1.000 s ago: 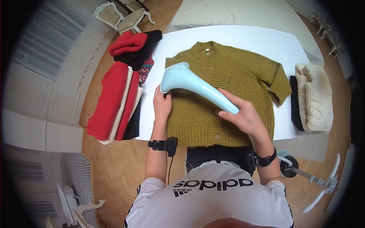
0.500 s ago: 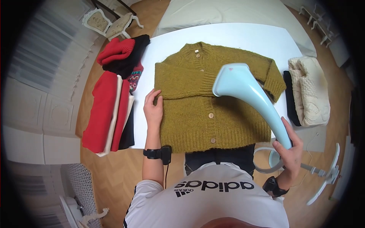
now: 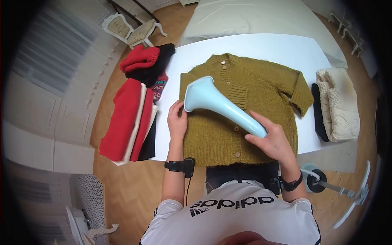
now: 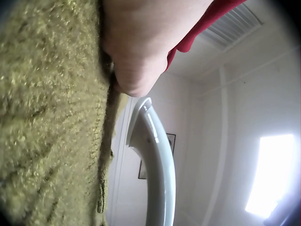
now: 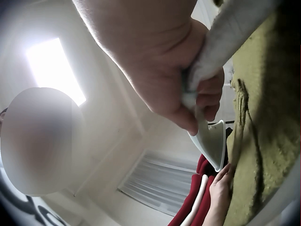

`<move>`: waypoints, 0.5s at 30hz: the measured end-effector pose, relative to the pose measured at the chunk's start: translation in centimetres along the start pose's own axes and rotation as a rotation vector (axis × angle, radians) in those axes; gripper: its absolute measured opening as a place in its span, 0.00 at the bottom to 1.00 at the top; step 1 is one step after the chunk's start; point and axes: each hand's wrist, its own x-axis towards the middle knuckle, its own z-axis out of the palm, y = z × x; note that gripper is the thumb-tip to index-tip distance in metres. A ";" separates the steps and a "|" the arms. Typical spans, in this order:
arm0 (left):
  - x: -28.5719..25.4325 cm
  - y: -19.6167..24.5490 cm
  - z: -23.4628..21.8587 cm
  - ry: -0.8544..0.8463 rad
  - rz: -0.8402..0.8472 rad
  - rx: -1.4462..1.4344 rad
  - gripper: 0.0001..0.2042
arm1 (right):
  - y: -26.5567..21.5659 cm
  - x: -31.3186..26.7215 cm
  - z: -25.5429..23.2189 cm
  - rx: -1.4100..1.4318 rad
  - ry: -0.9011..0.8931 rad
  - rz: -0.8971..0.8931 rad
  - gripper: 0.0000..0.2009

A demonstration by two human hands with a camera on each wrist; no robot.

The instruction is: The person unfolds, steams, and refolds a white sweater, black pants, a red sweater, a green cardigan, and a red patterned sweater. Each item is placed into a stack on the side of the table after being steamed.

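A mustard-green knitted cardigan (image 3: pixel 212 143) lies buttoned on the white table, one sleeve folded across its front. My right hand (image 3: pixel 274 141) grips the handle of a light blue garment steamer (image 3: pixel 222 104), whose wide head is over the cardigan's left side. In the right wrist view, fingers of the right hand (image 5: pixel 162 80) curl round the handle, and a pale hose (image 5: pixel 235 37) runs from it. At the cardigan's left edge rests my left hand (image 3: pixel 177 124), fingertips on the knit right beside the steamer head. The left wrist view shows this hand (image 4: pixel 141 52) against the cardigan's edge.
Folded red and cream knitwear (image 3: pixel 122 122) is stacked at the table's left, with red and black knits (image 3: pixel 143 61) behind. A cream cable-knit (image 3: pixel 341 106) lies on something black at the right. A steamer stand (image 3: pixel 326 185) stands on the floor at right.
The right hand swung the steamer away to the right, then brought its head back over the cardigan's left side. The left hand has stayed at the left edge.
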 end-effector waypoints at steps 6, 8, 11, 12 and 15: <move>0.0 0.3 -0.1 -0.023 0.026 -0.066 0.13 | 0.0 -6.4 -6.1 -0.102 0.050 0.173 0.29; 0.0 0.6 -0.2 -0.016 0.006 -0.041 0.13 | -0.8 -8.6 -8.2 0.017 0.092 0.310 0.29; 0.1 0.2 0.0 -0.027 -0.020 -0.096 0.13 | -0.3 -10.5 -9.6 0.000 0.196 0.230 0.29; 0.1 0.1 -0.1 -0.025 -0.033 -0.096 0.13 | -0.3 -10.5 -9.6 -0.006 0.203 0.228 0.29; -0.2 2.1 0.0 -0.045 0.047 0.202 0.17 | 0.0 -9.9 -9.7 0.074 0.331 0.143 0.30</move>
